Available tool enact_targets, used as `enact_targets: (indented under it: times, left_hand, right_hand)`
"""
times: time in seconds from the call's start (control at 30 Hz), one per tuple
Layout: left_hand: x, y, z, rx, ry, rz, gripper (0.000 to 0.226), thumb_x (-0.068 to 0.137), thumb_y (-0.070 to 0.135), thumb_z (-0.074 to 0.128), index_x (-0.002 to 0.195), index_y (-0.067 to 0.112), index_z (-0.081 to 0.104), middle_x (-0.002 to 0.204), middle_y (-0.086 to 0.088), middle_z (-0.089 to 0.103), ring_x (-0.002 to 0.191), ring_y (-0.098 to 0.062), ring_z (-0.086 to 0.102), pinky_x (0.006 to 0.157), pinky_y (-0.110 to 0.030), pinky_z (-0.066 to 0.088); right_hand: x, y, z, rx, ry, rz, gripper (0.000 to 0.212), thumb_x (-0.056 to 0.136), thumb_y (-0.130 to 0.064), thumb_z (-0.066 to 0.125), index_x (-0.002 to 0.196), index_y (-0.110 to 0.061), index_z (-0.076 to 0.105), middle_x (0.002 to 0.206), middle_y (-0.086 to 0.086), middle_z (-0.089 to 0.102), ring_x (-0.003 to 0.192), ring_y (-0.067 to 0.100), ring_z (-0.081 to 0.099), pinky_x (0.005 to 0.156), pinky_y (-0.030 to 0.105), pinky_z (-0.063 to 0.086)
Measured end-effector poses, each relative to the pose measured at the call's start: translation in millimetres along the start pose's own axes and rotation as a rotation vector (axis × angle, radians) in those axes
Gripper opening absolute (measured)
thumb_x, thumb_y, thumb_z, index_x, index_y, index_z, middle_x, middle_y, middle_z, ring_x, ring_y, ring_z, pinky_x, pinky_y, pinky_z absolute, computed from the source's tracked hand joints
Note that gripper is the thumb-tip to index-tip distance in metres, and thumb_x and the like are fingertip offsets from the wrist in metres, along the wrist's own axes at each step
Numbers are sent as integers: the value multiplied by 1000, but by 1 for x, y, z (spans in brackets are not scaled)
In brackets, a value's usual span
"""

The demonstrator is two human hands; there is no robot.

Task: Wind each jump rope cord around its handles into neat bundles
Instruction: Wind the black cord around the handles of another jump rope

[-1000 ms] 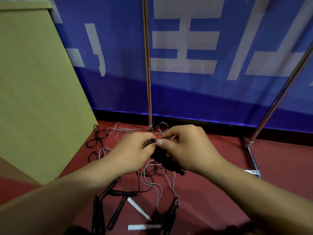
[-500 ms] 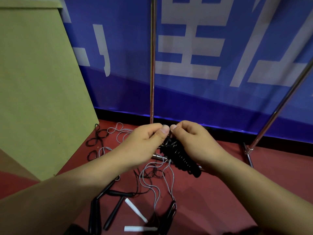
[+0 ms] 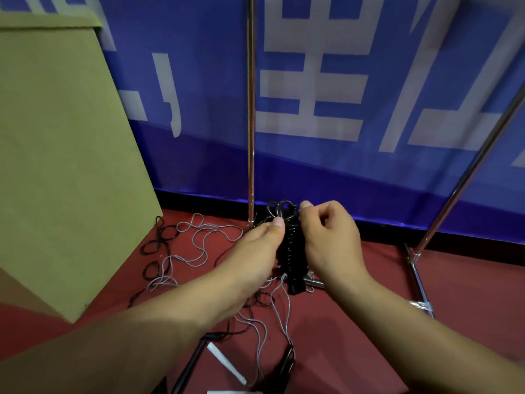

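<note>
Between my two hands I hold a black jump rope bundle, its cord wound in tight turns around the handles, standing nearly upright. My left hand grips its left side with the thumb up near the top. My right hand pinches the loose cord end at the top, where small loops stick out. Loose grey cord and black cord lie tangled on the red floor below. Black handles and white handles lie near the bottom edge.
A tan cardboard box stands at the left. A blue banner hangs behind on chrome poles, with a slanted pole and a metal base bar at the right. Red floor lies ahead.
The bundle has turned from slanted to nearly upright and risen. Both hands moved up and right, my right hand now pinching cord at the top.
</note>
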State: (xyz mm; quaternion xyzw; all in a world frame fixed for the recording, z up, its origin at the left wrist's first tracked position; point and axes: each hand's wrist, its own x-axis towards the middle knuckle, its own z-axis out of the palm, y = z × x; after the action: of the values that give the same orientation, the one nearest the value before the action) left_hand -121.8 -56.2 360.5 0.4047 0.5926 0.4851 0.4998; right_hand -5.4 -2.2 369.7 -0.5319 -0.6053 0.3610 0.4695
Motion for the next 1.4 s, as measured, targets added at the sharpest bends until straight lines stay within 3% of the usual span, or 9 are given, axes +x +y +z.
enact_targets:
  times: [0.07, 0.2, 0.33, 0.43, 0.63, 0.87, 1.07, 1.23, 1.4]
  left_hand:
    - [4, -2, 2, -26, 21, -29, 71, 70, 82, 45, 126, 40, 61, 129, 10, 66, 123, -13, 60, 110, -47, 42]
    - [7, 4, 0, -84, 53, -25, 50, 97, 66, 34, 126, 35, 62, 117, 8, 73, 112, -11, 67, 104, -43, 48]
    - [7, 9, -2, -38, 168, 43, 37, 100, 57, 41, 109, 31, 67, 102, 3, 76, 102, -19, 71, 99, -52, 52]
    - [4, 14, -1, 61, 168, 141, 24, 103, 44, 42, 111, 33, 62, 107, 5, 73, 105, -16, 68, 99, -47, 51]
    - [3, 16, -4, 348, 210, 218, 24, 104, 43, 36, 112, 31, 56, 101, 5, 67, 94, -14, 62, 81, -34, 48]
    - [7, 13, -14, 475, 253, 222, 27, 105, 45, 29, 103, 33, 54, 91, 5, 66, 89, -14, 61, 80, -37, 47]
    - [-1, 18, -7, 502, 251, 245, 34, 106, 41, 26, 106, 27, 56, 93, 1, 67, 89, -14, 62, 84, -41, 48]
    - [0, 18, -5, 525, 233, 273, 32, 106, 40, 27, 103, 25, 55, 83, -2, 63, 76, -17, 58, 76, -43, 48]
    - [-3, 16, -4, 568, 192, 287, 29, 106, 41, 27, 112, 29, 53, 89, -2, 67, 83, -20, 63, 80, -48, 51]
  right_hand:
    - [-8, -1, 4, -11, -20, -45, 32, 94, -38, 58, 73, -15, 53, 62, -5, 56, 55, 6, 49, 55, 20, 41]
    - [-13, -7, 6, 35, -74, -55, 33, 93, -40, 60, 71, -16, 56, 62, -4, 60, 55, 5, 50, 54, 20, 41]
    - [-10, -10, 5, 95, -155, -12, 36, 85, -52, 63, 72, -19, 61, 69, 4, 68, 68, 24, 65, 68, 43, 57]
    - [-6, -15, 0, 170, -246, 75, 43, 79, -58, 65, 75, -15, 62, 73, 11, 71, 71, 30, 71, 71, 55, 58]
    - [-3, -21, -11, 40, -296, 53, 37, 92, -44, 62, 76, -11, 63, 53, -3, 61, 50, 11, 59, 55, 30, 48]
    - [-6, -24, -14, 323, -460, 102, 11, 97, -11, 58, 94, -6, 68, 70, 3, 67, 62, 10, 63, 59, 22, 53]
    - [-2, -20, -15, 348, -410, 101, 12, 94, -15, 64, 98, -3, 65, 66, 3, 67, 60, 11, 63, 57, 24, 53]
    - [-1, -17, -14, 404, -431, 160, 17, 95, -18, 62, 105, -4, 66, 73, 4, 63, 58, 10, 55, 55, 21, 50]
    - [-3, -15, -16, 408, -443, 171, 18, 95, -19, 62, 102, -3, 65, 80, 11, 53, 55, 8, 47, 53, 20, 47]
